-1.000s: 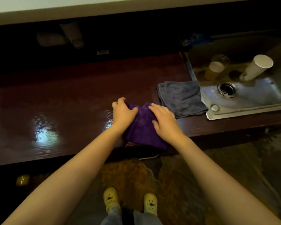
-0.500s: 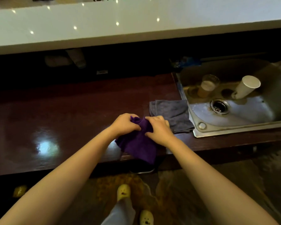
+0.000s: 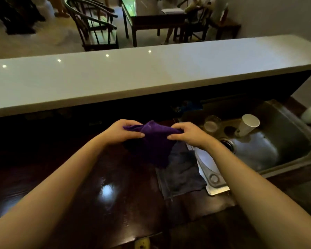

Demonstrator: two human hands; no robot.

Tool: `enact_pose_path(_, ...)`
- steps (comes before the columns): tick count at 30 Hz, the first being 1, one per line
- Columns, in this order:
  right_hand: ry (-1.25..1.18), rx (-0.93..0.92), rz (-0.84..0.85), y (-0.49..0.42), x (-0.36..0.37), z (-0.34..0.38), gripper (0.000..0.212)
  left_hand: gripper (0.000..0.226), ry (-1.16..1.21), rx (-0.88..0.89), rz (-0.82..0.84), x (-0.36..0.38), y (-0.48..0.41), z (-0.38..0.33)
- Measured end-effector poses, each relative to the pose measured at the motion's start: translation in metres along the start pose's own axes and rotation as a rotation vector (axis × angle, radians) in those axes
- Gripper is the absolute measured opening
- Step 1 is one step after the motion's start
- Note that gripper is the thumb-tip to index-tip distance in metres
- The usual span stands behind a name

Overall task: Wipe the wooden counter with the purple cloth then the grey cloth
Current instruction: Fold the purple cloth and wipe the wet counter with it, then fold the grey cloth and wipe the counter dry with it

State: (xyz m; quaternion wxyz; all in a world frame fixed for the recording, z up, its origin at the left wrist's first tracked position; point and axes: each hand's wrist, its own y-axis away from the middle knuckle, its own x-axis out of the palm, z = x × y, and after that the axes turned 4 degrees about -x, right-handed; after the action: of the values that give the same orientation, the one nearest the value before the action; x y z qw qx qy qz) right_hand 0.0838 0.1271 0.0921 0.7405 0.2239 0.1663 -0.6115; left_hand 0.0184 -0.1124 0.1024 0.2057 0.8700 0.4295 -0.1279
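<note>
The purple cloth [image 3: 153,142] hangs in the air above the dark wooden counter [image 3: 90,187]. My left hand [image 3: 123,132] pinches its upper left edge and my right hand [image 3: 188,133] pinches its upper right edge, so it drapes down between them. The grey cloth [image 3: 181,175] lies flat on the counter beneath and to the right, its right edge against the sink rim. The purple cloth hides the grey cloth's far end.
A steel sink [image 3: 258,153] is set into the counter on the right, holding a white paper cup [image 3: 248,124] and a glass [image 3: 212,124]. A white raised bar top [image 3: 151,72] runs across behind. Chairs and a table stand beyond it.
Both hands have lifted the purple cloth off the counter's front edge and raised it, stretched between them. The camera has tilted up, bringing the bar top and room into view.
</note>
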Motion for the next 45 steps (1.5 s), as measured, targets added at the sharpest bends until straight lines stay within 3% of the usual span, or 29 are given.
enact_pose_path(10, -0.188, 0.061, -0.357, -0.038, -0.041, -0.031, 0.019, 0.028, -0.027, 0.146, -0.190, 0.033, -0.094, 0.003)
enact_pose_path(19, -0.288, 0.288, -0.308, -0.041, -0.015, -0.106, 0.029, 0.029, -0.114, -0.122, -0.167, 0.096, -0.108, 0.058)
enact_pose_path(25, -0.011, 0.314, -0.369, -0.059, -0.007, -0.117, 0.042, 0.037, -0.230, -0.210, -0.445, 0.101, -0.105, 0.063)
enact_pose_path(29, 0.424, 0.057, -0.483, -0.035, 0.003, -0.108, 0.049, 0.050, -0.425, -0.102, -0.559, 0.124, -0.071, 0.064)
enact_pose_path(31, 0.513, -0.108, -0.420, -0.010, 0.012, -0.107, 0.041, 0.053, -0.474, -0.069, -0.421, 0.139, -0.050, 0.071)
enact_pose_path(34, 0.648, -0.048, -0.115, 0.016, 0.026, -0.119, 0.046, 0.070, -0.602, -0.136, -0.143, 0.154, -0.040, 0.080)
enact_pose_path(36, 0.726, 0.046, 0.021, 0.022, 0.031, -0.125, 0.054, 0.073, -0.657, -0.171, -0.116, 0.158, -0.042, 0.079)
enact_pose_path(38, 0.758, 0.076, 0.047, 0.024, 0.035, -0.125, 0.055, 0.067, -0.658, -0.206, -0.141, 0.161, -0.044, 0.076)
enact_pose_path(42, 0.795, 0.076, 0.094, 0.021, 0.039, -0.122, 0.041, 0.043, -0.755, -0.248, -0.104, 0.161, -0.046, 0.070)
enact_pose_path(45, 0.747, 0.072, 0.127, 0.018, 0.038, -0.119, 0.034, 0.034, -0.677, -0.238, -0.071, 0.163, -0.047, 0.068)
